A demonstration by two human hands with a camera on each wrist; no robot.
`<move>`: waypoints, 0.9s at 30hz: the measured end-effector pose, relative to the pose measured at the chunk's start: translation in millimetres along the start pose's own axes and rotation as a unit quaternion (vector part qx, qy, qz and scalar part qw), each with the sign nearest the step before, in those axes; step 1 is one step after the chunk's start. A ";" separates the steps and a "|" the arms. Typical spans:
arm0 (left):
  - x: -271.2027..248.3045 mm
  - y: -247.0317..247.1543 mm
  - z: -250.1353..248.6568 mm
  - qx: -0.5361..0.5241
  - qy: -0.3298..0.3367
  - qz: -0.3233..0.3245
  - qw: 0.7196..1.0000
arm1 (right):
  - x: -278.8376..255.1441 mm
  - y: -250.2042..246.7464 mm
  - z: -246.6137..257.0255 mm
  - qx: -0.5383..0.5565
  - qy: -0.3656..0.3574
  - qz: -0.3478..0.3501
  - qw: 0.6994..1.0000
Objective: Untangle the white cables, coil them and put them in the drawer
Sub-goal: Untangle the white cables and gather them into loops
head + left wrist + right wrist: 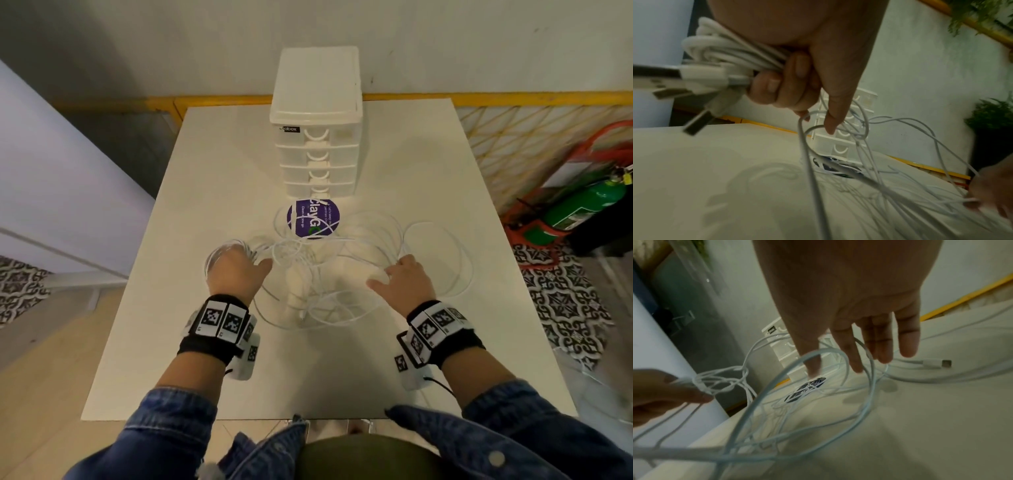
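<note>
White cable is gathered at nine o'clock on the table [144,308]: a bundle of loops [725,48] is clamped in the left hand [236,270], the lower fingers [774,91] curled tight round it, with several plug ends [674,92] seen jutting from the fist in the left wrist view. The index finger is held out straight, a strand hooked beside it. So some coiling is judged to be under way, though none of it is finished or stowed.

Moving toward the centre, the loose tangle of white cables [318,274] is spread across the tabletop, crossing itself many times, and a knot [719,381] is seen just off the left hand in the right wrist view. Part of the tangle is draped over a purple round sticker [313,219] at twelve o'clock of the pile. Beyond that, further toward twelve, the white drawer unit [317,137] is stood upright, every drawer pushed in.

At three o'clock the right hand [404,284] is lowered among the strands, fingers [881,344] spread and relaxed; a loop is passed by the fingers, yet nothing is pinched. A free connector [937,363] is left lying just past the fingertips.

Still to be done, by this reckoning: the knot is to be worked free, each cable wound, a drawer opened and the coils placed inside.
</note>
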State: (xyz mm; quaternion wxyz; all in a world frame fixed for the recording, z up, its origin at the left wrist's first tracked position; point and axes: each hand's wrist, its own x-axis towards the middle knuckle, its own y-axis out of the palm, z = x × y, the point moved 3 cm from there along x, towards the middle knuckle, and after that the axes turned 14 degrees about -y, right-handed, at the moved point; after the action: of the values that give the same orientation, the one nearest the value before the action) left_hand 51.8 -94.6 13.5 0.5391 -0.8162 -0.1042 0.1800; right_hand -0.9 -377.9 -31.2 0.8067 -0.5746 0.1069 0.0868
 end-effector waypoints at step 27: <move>-19.8 21.5 -46.3 -0.135 0.045 0.105 0.984 | -29.6 -2.4 -60.3 0.153 0.062 -0.121 0.979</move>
State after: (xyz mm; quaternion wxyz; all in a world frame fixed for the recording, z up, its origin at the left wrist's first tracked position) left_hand 52.0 -149.4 13.8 0.4067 -0.8950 -0.0170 0.1824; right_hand -33.1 -436.2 -40.1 0.8814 -0.4575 0.0982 -0.0650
